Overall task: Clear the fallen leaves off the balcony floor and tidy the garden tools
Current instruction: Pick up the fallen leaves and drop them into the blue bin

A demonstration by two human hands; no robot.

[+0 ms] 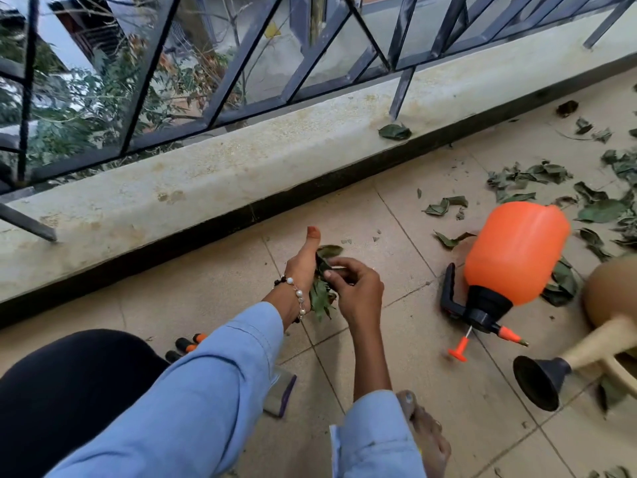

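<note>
Blue sleeves at bottom of frame, bare foot [427,432] on the tile beside the right sleeve, dark-trousered knee at lower left. Flat grey piece with a purple edge [280,395] lies on the floor between the arms. Orange-and-black tool handles [188,343] poke out from under the left forearm; can't tell what tools they are.

Left hand [303,267]: beaded bracelet at the wrist, thumb sticking up, holding a bunch of green leaves [321,294] against the palm; its fingers are hidden behind the bunch. Right hand [355,288]: fingers curled, pinching the same bunch from the right side. Both hands are just above the floor tiles [396,391].

To the right: orange pressure sprayer [510,257] on its side, black pump head and nozzle pointing towards the camera. Just beyond it at the right edge, tan watering can [610,298], spout with black rose [537,381] lying towards the near side.

Further out: loose leaves [531,175] scattered across the tiles behind and right of the sprayer, a few under it. One leaf [394,131] sits on the concrete kerb [241,167]. Dark metal railing [241,63] rises from the kerb, tree foliage and street behind it.
</note>
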